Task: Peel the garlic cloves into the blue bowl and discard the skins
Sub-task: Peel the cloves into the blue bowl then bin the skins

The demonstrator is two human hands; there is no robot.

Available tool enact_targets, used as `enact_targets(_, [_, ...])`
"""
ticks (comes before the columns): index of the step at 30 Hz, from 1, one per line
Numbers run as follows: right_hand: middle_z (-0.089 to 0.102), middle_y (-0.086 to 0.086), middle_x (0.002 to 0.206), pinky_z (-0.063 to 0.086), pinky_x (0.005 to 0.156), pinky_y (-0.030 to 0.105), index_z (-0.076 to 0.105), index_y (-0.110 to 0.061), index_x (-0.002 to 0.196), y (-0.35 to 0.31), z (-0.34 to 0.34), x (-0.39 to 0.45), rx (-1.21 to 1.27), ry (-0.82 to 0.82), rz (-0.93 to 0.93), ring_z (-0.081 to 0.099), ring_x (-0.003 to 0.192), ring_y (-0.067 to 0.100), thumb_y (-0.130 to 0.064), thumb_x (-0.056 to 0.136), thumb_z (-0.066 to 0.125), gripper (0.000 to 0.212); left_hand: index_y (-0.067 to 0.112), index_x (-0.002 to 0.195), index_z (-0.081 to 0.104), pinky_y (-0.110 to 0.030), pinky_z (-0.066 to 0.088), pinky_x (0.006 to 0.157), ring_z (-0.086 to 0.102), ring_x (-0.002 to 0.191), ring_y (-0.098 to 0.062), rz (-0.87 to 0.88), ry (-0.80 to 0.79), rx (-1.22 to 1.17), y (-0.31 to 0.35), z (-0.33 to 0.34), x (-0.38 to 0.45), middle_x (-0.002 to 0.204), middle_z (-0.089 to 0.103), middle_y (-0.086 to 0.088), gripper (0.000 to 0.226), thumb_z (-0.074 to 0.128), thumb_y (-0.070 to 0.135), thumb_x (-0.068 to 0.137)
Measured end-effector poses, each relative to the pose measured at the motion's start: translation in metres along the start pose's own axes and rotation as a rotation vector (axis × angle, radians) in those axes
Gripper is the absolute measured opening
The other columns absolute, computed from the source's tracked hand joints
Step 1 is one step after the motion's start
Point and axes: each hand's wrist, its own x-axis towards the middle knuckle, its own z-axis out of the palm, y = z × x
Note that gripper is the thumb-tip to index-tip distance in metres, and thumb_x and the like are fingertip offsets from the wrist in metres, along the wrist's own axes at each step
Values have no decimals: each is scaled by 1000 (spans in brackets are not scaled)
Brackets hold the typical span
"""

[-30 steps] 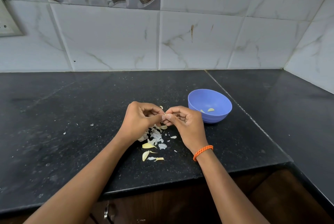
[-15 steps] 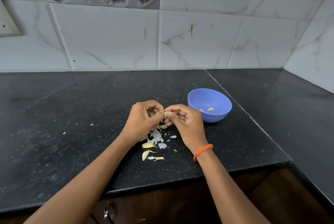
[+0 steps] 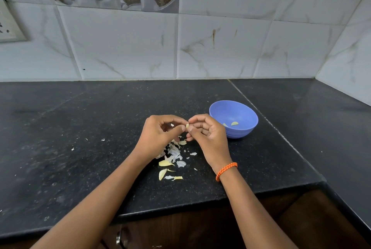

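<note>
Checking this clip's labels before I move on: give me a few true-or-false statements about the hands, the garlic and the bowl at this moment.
1. Both hands pinch one garlic clove between them. True: left hand and right hand meet on it.
2. The blue bowl is empty. False: pale garlic pieces lie inside.
3. The skins lie on the counter below the hands. True.
4. The bowl stands by the left hand. False: it stands beside the right hand.
5. The orange bracelet is on the left wrist. False: the right wrist.
</note>
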Motion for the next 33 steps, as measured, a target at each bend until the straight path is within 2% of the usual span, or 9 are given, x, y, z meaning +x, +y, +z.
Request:
enact_targets(5, [78,9,83,65,72,33,76,-5,96,0,0,-2,-53,17,-22,77,73,26,1,92,77,7,15,97,84,-31,59,61,73,62,-25,10,20,32,0,1,0,95,82,2,6,80,10,96])
enact_targets(8, [79,9,82,65,74,34,78,-5,98,-1,-1,-2,-59,15,-28,78,74,25,0,94,75,7,14,96,83,-47,65,67,75,65,-26,-11,23,32,-2,2,0,90,81,-2,7,78,10,98])
enact_targets(10, [79,8,83,65,74,34,78,-5,98,0,0,-3,-69,20,-34,79,74,24,0,96,74,8,14,96,82,-52,66,70,75,67,-26,-16,24,41,-3,3,0,88,80,-3,8,76,10,100])
enact_targets(15, [79,5,80,64,72,28,77,-5,98,2,3,-3,-150,39,-67,79,73,18,1,95,73,8,19,94,80,-50,65,69,75,64,-17,26,32,164,-6,5,0,80,78,5,11,75,12,101])
enact_targets(20, [79,0,80,66,73,30,78,-7,97,4,6,-3,-230,53,-116,79,75,13,-3,95,75,5,22,92,79,-47,64,66,75,63,-15,42,55,219,-9,7,0,74,76,7,12,74,15,102])
enact_targets(27, [79,1,78,67,71,38,76,-7,92,2,4,-2,-229,83,-140,79,74,15,-1,94,76,7,18,97,85,-52,65,77,79,74,-21,-1,37,83,-4,10,-3,84,82,3,10,78,11,98])
enact_targets(33, [77,1,75,67,68,39,75,-6,88,4,4,-3,-251,81,-150,78,71,17,1,91,77,8,17,94,85,-55,64,72,77,69,-25,-17,25,49,-5,9,-2,84,82,0,1,85,17,93])
